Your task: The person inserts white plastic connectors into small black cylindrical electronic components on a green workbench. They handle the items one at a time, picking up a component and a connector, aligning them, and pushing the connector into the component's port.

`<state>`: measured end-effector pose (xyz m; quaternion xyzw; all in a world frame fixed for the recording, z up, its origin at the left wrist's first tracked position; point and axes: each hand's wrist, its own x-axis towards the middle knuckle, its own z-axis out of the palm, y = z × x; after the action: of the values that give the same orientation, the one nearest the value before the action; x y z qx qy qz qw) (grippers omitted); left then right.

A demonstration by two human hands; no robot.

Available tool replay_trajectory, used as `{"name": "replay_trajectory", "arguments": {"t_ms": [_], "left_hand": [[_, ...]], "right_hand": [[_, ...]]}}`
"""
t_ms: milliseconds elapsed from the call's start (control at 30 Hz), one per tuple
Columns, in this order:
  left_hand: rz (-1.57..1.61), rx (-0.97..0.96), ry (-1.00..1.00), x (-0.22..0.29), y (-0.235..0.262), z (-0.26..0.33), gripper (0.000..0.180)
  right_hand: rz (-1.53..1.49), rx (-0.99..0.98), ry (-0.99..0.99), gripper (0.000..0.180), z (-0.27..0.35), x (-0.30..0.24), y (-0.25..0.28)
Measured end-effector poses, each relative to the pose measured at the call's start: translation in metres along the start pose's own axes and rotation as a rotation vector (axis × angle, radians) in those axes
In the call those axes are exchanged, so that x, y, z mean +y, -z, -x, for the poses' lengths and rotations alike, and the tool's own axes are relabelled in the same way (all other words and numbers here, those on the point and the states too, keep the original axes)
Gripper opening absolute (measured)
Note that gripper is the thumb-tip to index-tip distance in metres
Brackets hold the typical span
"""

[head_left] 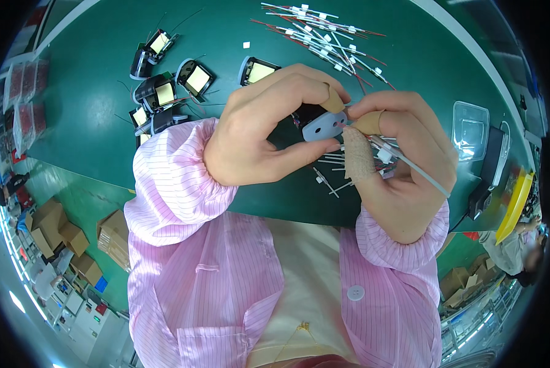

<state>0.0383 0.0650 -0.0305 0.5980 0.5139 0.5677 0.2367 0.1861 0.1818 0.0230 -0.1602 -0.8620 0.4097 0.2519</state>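
Between the fingers and thumb of my left hand (269, 119) is a small black housing with a pale blue end piece (324, 127) that has dark holes in it. My right hand (409, 138) is pinched close against that end piece, a thin white cable (419, 170) running back across its palm. The cable's tip is hidden by my fingertips. Tan finger covers sit on a finger of each hand, and a bandage wraps my right thumb. Below the hands lie several loose cable pieces (327, 182), partly covered by my right hand.
Similar black housings with cream pads (197, 80) lie on the green table (226, 30) at the left. A pile of white and red cables (324, 40) lies at the back. At the right are a clear plastic box (471, 130) and a yellow tray (515, 207). Cartons (57, 227) stand on the floor.
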Motion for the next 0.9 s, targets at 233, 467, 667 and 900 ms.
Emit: {"name": "replay_trajectory", "arguments": {"t_ms": [233,467,667,900], "left_hand": [[-0.1,0.035,-0.036,0.0,-0.002,-0.001,0.042],[-0.18,0.093,-0.013,-0.001,0.001,-0.001,0.046],[-0.002,0.102,0.019,0.0,-0.002,0.0,0.053],[-0.203,0.066,-0.026,0.0,0.004,-0.003,0.049]], "right_hand": [[0.016,-0.022,-0.013,0.014,0.001,0.001,-0.004],[-0.305,-0.079,-0.266,0.024,0.004,-0.003,0.005],[-0.333,-0.049,-0.234,0.014,0.008,0.005,0.008],[0.062,-0.096,-0.117,0.013,0.003,0.005,0.002]]}}
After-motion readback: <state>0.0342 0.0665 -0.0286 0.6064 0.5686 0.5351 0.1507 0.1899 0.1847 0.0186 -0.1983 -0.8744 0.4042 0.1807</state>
